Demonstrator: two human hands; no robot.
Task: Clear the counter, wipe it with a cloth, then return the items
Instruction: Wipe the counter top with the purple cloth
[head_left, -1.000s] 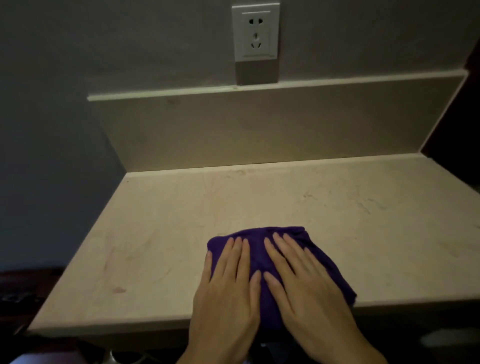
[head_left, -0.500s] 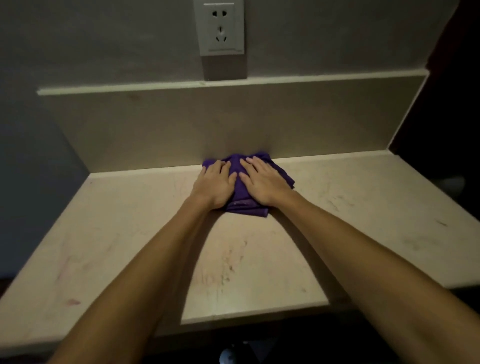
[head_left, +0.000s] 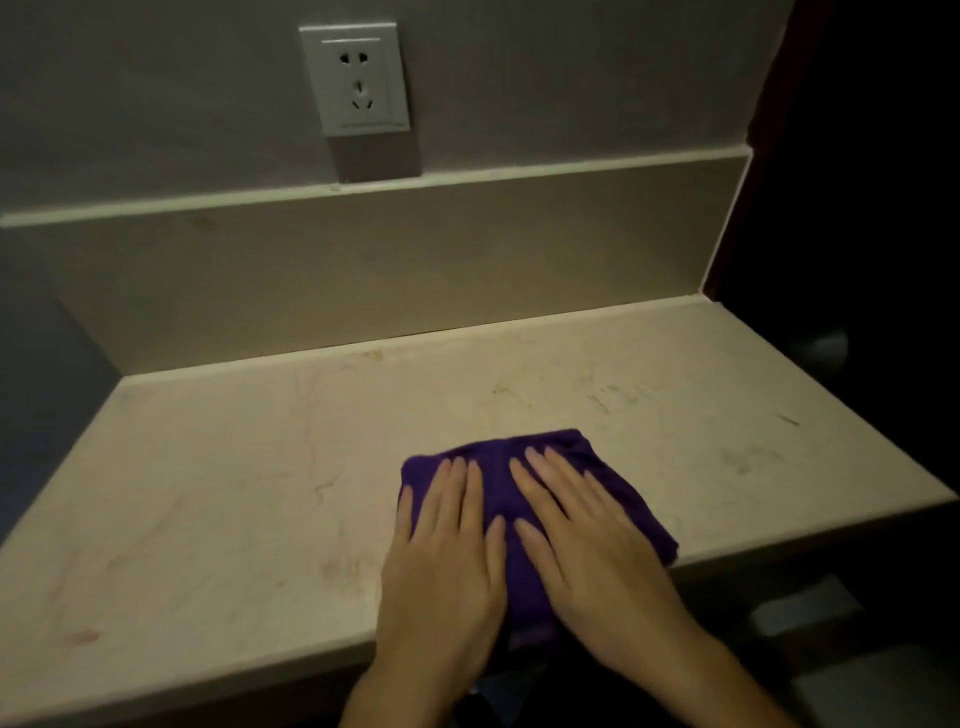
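Both hands are lying flat on the purple cloth (head_left: 496, 486) right now, palms down, at the near edge of the pale marbled counter (head_left: 218, 488), a little right of the middle. The left hand (head_left: 441, 561) is covering the cloth's left half, its fingers (head_left: 451, 491) stretched forward and lying close side by side, thumb angled in toward the centre. The right hand (head_left: 592, 551) is pressing on the right half, its fingers slightly fanned and pointing toward the far left, nothing pinched, only flat pressure on the fabric. The cloth is bunching into a rounded pad, its far edge showing beyond the fingertips and its near end hanging just over the counter's front edge between the two wrists. Faint reddish and brownish marks are showing on the stone to the left of the cloth and toward the far right. A beige backsplash (head_left: 363, 280) is rising along the far side of the counter, and a white wall socket (head_left: 356, 78) is sitting on the grey wall above it.
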